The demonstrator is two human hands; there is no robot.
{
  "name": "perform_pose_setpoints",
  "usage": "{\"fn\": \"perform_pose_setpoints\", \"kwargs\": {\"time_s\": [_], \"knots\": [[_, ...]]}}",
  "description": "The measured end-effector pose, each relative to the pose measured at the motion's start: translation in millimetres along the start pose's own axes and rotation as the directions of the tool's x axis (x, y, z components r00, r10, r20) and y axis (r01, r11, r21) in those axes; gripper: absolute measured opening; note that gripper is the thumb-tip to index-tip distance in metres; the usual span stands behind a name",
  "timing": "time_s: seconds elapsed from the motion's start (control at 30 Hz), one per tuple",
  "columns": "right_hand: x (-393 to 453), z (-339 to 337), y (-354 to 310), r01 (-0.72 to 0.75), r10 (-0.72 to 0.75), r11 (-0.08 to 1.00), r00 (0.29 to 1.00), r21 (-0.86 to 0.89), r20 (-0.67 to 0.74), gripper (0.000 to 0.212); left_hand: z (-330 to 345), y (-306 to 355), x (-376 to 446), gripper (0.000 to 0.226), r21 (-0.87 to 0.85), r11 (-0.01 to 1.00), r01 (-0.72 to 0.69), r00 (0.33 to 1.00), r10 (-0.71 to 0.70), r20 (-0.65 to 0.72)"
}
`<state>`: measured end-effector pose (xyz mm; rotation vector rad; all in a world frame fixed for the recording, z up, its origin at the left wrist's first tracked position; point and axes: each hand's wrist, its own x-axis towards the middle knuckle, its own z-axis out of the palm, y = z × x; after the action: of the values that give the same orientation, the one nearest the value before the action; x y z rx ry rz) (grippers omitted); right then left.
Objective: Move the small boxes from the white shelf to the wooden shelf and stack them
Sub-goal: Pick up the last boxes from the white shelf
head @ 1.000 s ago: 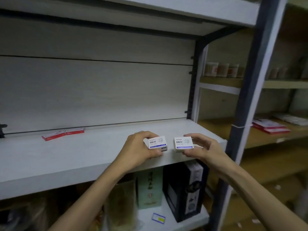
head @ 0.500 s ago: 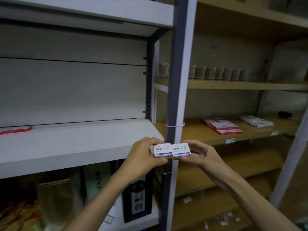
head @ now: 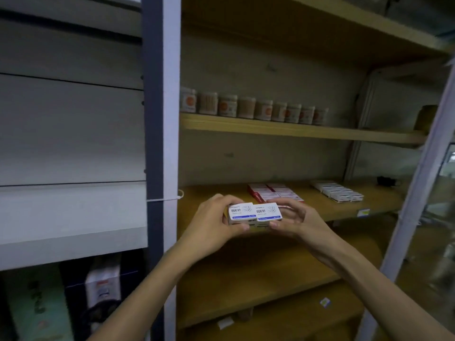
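Two small boxes in transit, held side by side and touching, in front of the wooden shelf [head: 320, 210] at its middle board. Far left: white shelf [head: 73, 217], its board showing nothing on it in this view; blue-grey upright post [head: 161, 143] divides it from the wooden unit.

Left hand [head: 211, 230] curled round the left box [head: 240, 212], thumb under the near edge, fingers over the far side. Right hand [head: 298, 222] grips the right box [head: 268, 212] likewise, fingers hooked behind it. Something pale shows just under the pair; cannot tell whether it is a further box.

Behind the hands on the same board: flat red-and-white packs [head: 273, 191]; further right, a row of white packs [head: 337, 190]. Board above carries a line of small jars [head: 253, 107].

Risks, as judged: each box is pinched separately, so the pair may shear apart or one may tip when set down. Setting down too far back would nudge the red-and-white packs. Stacking needs one box lifted onto the other; a loosened grip mid-swap would drop it onto the lower board.
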<state>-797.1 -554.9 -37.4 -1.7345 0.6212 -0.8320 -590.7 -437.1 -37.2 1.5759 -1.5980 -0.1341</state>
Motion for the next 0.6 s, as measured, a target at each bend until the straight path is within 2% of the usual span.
{"fn": "perform_pose_setpoints", "kwargs": {"time_s": [0.2, 0.33, 0.6], "knots": [[39.7, -94.8, 19.2, 0.021, -0.018, 0.986, 1.000, -0.166, 0.016, 0.046, 75.2, 17.4, 72.5, 0.048, 0.062, 0.998, 0.017, 1.000, -0.016, -0.020], [61.1, -151.3, 36.8, 0.043, -0.051, 0.961, 0.998, -0.272, -0.022, 0.043, 121.6, 34.5, 110.2, 0.049, 0.064, 0.998, 0.022, 1.000, -0.022, -0.008], [82.0, -255.5, 75.6, -0.003, -0.014, 0.960, 0.998, -0.282, -0.057, 0.040, 207.4, 70.5, 171.4, 0.042, 0.108, 0.994, 0.031, 0.998, -0.036, 0.046]]}}
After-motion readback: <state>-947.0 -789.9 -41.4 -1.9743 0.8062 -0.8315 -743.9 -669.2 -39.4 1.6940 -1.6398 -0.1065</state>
